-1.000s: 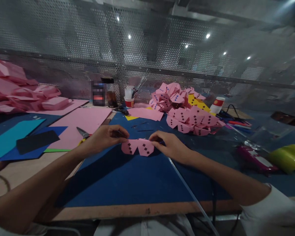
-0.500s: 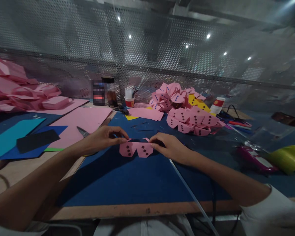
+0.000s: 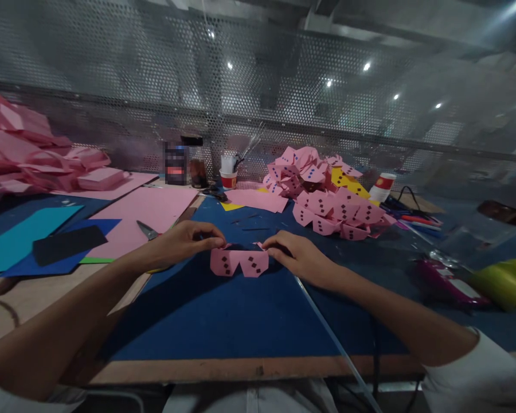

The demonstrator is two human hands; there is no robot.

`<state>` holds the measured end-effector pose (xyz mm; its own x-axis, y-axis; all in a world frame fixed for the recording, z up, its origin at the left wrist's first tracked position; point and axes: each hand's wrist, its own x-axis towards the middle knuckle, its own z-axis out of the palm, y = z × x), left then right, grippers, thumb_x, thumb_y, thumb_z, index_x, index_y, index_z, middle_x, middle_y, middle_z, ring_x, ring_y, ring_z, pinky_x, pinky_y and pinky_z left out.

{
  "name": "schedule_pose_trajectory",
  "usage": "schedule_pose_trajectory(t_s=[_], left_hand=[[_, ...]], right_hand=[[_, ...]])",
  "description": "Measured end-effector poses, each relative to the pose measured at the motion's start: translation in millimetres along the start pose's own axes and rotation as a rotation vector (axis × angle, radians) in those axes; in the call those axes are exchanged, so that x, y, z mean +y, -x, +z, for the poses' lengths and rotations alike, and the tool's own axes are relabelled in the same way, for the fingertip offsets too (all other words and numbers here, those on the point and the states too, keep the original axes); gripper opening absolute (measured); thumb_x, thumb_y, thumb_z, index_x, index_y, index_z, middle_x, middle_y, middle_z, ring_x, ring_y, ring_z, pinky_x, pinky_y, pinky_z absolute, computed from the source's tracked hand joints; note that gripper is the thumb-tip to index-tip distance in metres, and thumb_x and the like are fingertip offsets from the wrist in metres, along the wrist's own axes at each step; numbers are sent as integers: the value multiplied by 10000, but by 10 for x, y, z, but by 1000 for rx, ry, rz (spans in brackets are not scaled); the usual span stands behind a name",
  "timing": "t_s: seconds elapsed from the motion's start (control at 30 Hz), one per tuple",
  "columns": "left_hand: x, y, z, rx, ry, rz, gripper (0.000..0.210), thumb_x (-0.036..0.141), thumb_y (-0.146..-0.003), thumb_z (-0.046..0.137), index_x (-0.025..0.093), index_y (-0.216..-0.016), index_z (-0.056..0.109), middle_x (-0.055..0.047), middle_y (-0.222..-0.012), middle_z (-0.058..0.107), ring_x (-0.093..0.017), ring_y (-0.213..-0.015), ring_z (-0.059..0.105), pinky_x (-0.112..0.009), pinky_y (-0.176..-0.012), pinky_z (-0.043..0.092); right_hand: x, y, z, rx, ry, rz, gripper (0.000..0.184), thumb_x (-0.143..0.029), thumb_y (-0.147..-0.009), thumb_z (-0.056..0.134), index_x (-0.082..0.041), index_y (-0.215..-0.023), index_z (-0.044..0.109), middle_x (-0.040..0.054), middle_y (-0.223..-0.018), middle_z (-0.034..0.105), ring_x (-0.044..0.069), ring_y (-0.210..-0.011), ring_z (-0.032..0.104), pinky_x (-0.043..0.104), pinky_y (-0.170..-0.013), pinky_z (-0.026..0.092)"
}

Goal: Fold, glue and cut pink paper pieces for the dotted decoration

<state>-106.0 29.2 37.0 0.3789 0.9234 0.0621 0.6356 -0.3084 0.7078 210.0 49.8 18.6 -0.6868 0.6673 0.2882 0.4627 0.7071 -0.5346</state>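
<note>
- Pink diamond-dotted paper cutout (image 3: 239, 257): left hand (image 3: 188, 241) pinched on its left end, right hand (image 3: 298, 255) on its right
- I'd press lightly, both ends level

A papercraft workshop: scissors (image 3: 147, 230) lie left of the blue mat (image 3: 241, 321), dotted pink cutouts (image 3: 341, 211) heap toward its back right, perforated metal screen (image 3: 253, 86) behind.
</note>
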Motion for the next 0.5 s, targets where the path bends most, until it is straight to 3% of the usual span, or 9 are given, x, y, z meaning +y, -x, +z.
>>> schedule_pose_trajectory(t_s=[0.33, 0.5], left_hand=[[-7, 1, -11, 86, -27, -29, 427, 600, -948, 589, 233, -989, 802, -34, -830, 750, -175, -710, 636, -253, -632, 471], [10, 6, -32, 160, -10, -9, 434, 611, -925, 616, 221, -952, 804, -52, -817, 757, -203, -756, 667, -264, -635, 481]], right_hand=[[-26, -9, -19, 37, -21, 5, 214, -255, -1040, 530, -220, -1154, 708, 76, -1148, 728, 216, -1057, 680, 340, -891, 501], [-58, -24, -87, 54, -12, 13, 218, -238, -1035, 528, -218, -1147, 714, 77, -1127, 722, 216, -1035, 676, 336, -884, 496]])
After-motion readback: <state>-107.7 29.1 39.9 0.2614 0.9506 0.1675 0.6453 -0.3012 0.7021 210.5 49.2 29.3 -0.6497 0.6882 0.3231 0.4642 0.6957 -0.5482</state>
